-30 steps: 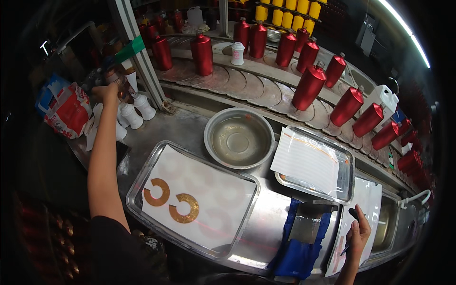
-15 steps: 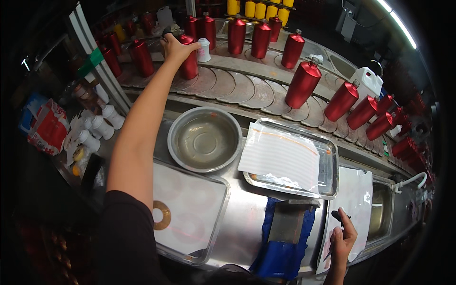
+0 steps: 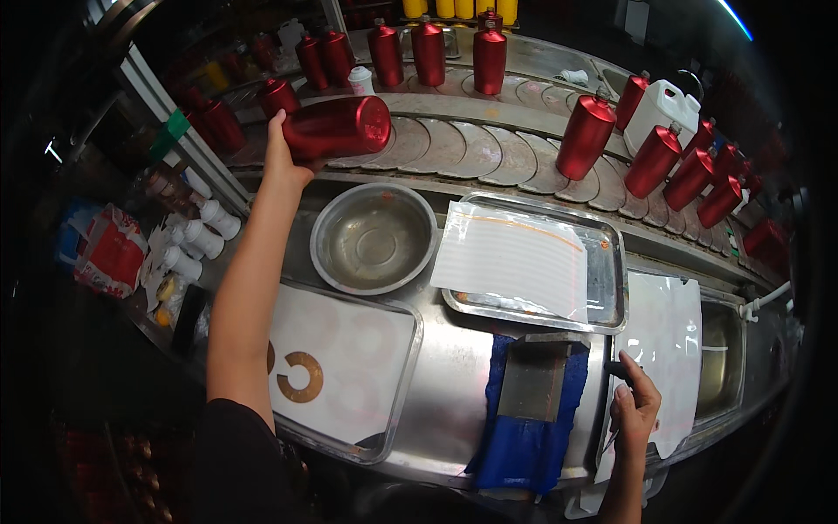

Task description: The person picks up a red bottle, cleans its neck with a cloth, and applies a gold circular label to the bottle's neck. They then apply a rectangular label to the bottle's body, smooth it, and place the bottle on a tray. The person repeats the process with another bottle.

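Observation:
My left hand (image 3: pixel 284 162), arm stretched to the far left, is closed around a red metallic bottle (image 3: pixel 336 128). The bottle lies nearly sideways in the air over the conveyor of overlapping plates (image 3: pixel 471 153), its round base facing right. Its neck end is hidden by the hand. My right hand (image 3: pixel 635 409) hovers over a white glossy sheet (image 3: pixel 670 336) at the near right, fingers curled. It holds a thin dark tool, mostly hidden; something black shows at the index fingertip. Gold C-shaped pieces (image 3: pixel 304 377) lie on a white sheet in the left tray (image 3: pixel 414 349).
Several red bottles (image 3: pixel 587 135) stand along the conveyor. A metal bowl (image 3: pixel 319 262) holds clear liquid. Beside it a metal tray (image 3: pixel 621 288) bears a striped sheet (image 3: pixel 511 262). Blue cloth (image 3: pixel 519 463) lies under a metal plate (image 3: pixel 529 377). A white jug (image 3: pixel 662 118) stands behind the conveyor.
My left hand has lifted the red bottle off the conveyor and tipped it sideways toward me. Bottles on the conveyor have shifted. My right hand stays nearly in place.

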{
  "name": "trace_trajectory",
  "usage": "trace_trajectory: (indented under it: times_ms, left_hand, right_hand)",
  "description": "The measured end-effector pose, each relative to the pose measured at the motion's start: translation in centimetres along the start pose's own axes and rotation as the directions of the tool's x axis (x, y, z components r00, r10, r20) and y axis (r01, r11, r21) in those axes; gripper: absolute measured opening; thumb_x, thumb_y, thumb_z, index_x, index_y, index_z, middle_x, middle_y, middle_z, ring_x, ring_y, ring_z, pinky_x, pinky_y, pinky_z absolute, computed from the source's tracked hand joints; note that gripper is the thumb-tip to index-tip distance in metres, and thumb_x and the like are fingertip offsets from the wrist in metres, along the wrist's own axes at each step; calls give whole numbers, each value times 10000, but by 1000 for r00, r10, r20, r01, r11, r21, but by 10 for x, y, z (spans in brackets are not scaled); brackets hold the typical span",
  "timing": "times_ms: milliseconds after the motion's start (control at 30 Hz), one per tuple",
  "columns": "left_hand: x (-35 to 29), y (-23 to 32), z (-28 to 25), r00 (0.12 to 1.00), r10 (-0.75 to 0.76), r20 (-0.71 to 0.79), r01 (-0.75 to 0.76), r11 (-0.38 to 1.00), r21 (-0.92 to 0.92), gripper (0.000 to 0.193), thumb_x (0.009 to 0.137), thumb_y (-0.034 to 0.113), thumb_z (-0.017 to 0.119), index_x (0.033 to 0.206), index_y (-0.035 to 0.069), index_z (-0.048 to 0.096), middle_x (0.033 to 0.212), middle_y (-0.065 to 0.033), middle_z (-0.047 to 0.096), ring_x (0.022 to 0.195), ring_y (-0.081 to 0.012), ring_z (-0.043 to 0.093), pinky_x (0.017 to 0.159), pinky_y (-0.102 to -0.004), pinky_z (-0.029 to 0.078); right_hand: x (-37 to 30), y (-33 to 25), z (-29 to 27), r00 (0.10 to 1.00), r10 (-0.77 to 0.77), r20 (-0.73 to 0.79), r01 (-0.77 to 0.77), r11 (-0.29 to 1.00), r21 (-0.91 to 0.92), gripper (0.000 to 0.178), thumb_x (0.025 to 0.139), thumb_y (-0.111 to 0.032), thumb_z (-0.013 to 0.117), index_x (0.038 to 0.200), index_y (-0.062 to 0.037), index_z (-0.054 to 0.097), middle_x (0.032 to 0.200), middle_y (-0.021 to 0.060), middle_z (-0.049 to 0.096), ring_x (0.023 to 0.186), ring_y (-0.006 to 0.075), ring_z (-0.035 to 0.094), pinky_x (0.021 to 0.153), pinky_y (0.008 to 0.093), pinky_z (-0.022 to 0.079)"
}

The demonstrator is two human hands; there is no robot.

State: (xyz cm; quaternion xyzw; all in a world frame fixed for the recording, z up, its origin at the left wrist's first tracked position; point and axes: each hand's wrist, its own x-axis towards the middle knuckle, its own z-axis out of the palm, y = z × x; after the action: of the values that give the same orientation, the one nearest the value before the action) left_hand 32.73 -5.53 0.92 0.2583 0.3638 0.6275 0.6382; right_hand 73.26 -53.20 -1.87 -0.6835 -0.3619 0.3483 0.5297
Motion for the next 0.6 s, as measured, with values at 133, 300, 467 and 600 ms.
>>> trace_trajectory:
  times_ms: [133, 300, 467, 600]
  left_hand:
    - [-105, 8, -24, 962, -264, -66, 243, 944, -224, 573, 882, 548, 648, 1297, 157, 597, 1319, -81, 619, 1242, -291, 582, 1037, -548, 492]
    - [-193, 14, -22, 980, -194, -36, 192, 980, -58, 558, 882, 573, 648, 1236, 143, 617, 1247, -76, 655, 1136, -270, 639, 974, -487, 547]
    - [-247, 8, -8, 981, -193, 17, 194, 980, -34, 472, 891, 507, 693, 1147, 113, 646, 1116, -55, 711, 1047, -245, 678, 949, -451, 565]
    - [-284, -19, 8, 987, -15, 159, 14, 1000, 9, 425, 932, 476, 665, 1107, 89, 647, 1057, -57, 716, 982, -209, 685, 913, -377, 563]
  right_hand:
    - [-15, -15, 5, 992, -39, 123, 36, 999, 24, 545, 895, -159, 656, 1369, 94, 565, 1271, 202, 653, 1179, 233, 609, 1037, 334, 441]
    - [-42, -48, 22, 963, -29, 267, -9, 990, 142, 513, 908, -129, 670, 1379, 51, 577, 1287, 156, 647, 1097, 158, 609, 901, 261, 478]
    - [-47, -74, 44, 910, -40, 412, 17, 998, 60, 485, 933, -124, 666, 1391, 12, 584, 1265, 120, 652, 983, 96, 613, 820, 221, 489]
    - [-31, -71, 85, 717, 142, 682, -294, 949, 111, 723, 898, -265, 731, 1503, -40, 404, 1356, 114, 573, 1100, 137, 565, 890, 268, 474]
